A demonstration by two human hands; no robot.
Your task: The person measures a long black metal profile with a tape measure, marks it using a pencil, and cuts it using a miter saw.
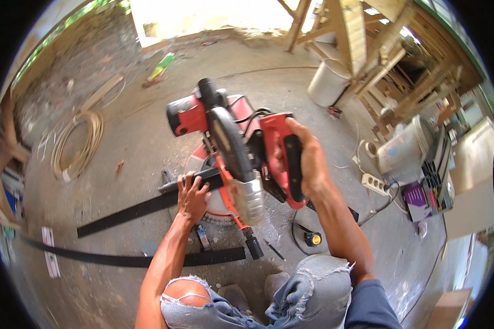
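Floor (142, 140): saw (229, 143) stands ahead of me. Bar (129, 213) lies directly beneath my left hand (193, 202), long axis slanting from near-left to far-right, inner end at the saw. Left is nearer: palm down, fingers spread across the bar; whether they clamp it, I cannot tell. Right hand (313, 164), well apart from the bar, wraps its fingers round the handle (294, 164).

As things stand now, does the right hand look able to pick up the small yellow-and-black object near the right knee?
Probably not while the right hand is closed around the saw handle, although nothing visible covers the yellow-and-black object.
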